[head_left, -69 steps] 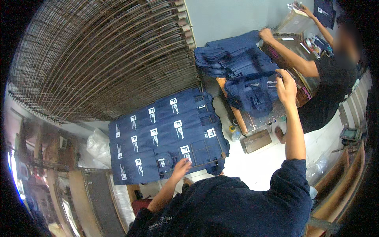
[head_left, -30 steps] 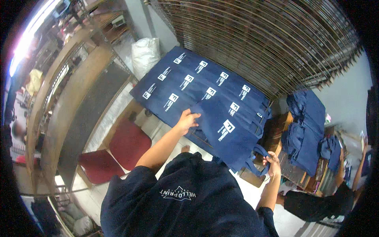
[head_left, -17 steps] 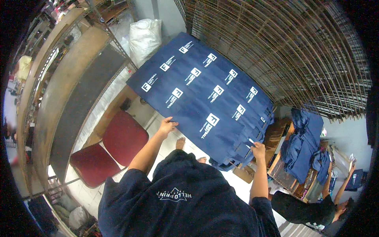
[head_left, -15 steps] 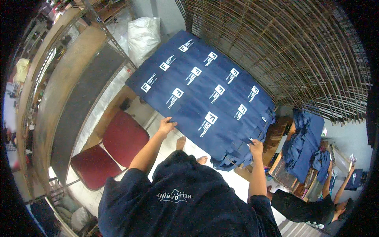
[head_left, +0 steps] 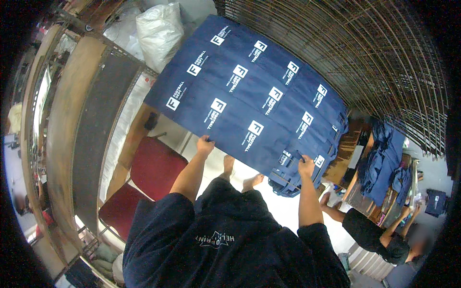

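Navy fabric pieces (head_left: pixel 187 91) with white printed logos lie in overlapping rows over a long work surface in front of me. My left hand (head_left: pixel 205 145) is closed at the near edge of the fabric, its thumb and fingers pinching the border. Farther right, my right hand (head_left: pixel 306 166) is closed on a fold of the printed fabric, which sticks up dark above the fingers. Beside it, the cloth bunches into loose, layered folds (head_left: pixel 285 185) that hang over the near right end. What supports the fabric is mostly hidden.
A wire rack (head_left: pixel 336 43) stands along the far side. Red chairs (head_left: pixel 156 168) and a wooden shelf (head_left: pixel 86 125) are at left, with a white sack (head_left: pixel 160 36) behind. At right, navy fabric (head_left: pixel 384 153) lies piled on a wooden table, near a person in black (head_left: pixel 370 235).
My right hand has shifted slightly up and left in view, and more printed logos now show around it, where bunched cloth lay before. My left hand keeps its hold at the near edge.
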Action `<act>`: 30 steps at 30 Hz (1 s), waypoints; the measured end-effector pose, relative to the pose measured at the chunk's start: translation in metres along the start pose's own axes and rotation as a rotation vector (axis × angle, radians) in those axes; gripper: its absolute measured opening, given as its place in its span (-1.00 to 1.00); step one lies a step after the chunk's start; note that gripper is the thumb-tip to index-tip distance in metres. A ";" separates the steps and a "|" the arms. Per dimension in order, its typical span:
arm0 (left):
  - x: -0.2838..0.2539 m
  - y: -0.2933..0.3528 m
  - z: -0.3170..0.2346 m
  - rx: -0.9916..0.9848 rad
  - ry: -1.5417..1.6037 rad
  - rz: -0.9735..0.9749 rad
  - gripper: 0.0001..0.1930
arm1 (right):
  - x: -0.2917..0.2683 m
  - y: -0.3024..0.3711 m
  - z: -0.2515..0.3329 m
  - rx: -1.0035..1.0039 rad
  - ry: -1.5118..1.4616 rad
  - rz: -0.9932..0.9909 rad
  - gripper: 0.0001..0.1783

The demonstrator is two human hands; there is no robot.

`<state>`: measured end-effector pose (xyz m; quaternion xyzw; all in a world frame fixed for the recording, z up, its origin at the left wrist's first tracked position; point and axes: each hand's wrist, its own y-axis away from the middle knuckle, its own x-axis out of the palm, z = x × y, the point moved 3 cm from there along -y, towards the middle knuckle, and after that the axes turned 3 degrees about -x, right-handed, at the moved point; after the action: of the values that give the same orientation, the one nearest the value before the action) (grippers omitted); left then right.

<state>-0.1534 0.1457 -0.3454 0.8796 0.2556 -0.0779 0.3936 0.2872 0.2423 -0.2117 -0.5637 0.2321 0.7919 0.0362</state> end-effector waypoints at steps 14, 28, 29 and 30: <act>0.000 -0.027 0.037 0.042 -0.022 -0.068 -0.63 | -0.001 0.005 -0.004 -0.020 -0.021 -0.052 -0.77; -0.010 0.006 -0.004 -0.045 0.057 -0.018 -0.66 | 0.005 0.006 -0.009 0.018 -0.009 -0.152 -0.67; -0.011 0.007 -0.003 -0.028 0.017 -0.063 -0.65 | 0.004 0.010 -0.007 0.005 0.015 -0.193 -0.64; -0.012 0.007 -0.001 -0.011 -0.023 -0.108 -0.64 | 0.005 0.014 -0.006 0.014 0.033 -0.184 -0.62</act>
<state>-0.1603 0.1376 -0.3357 0.8614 0.2987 -0.1078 0.3964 0.2862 0.2266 -0.2127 -0.5955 0.1851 0.7741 0.1088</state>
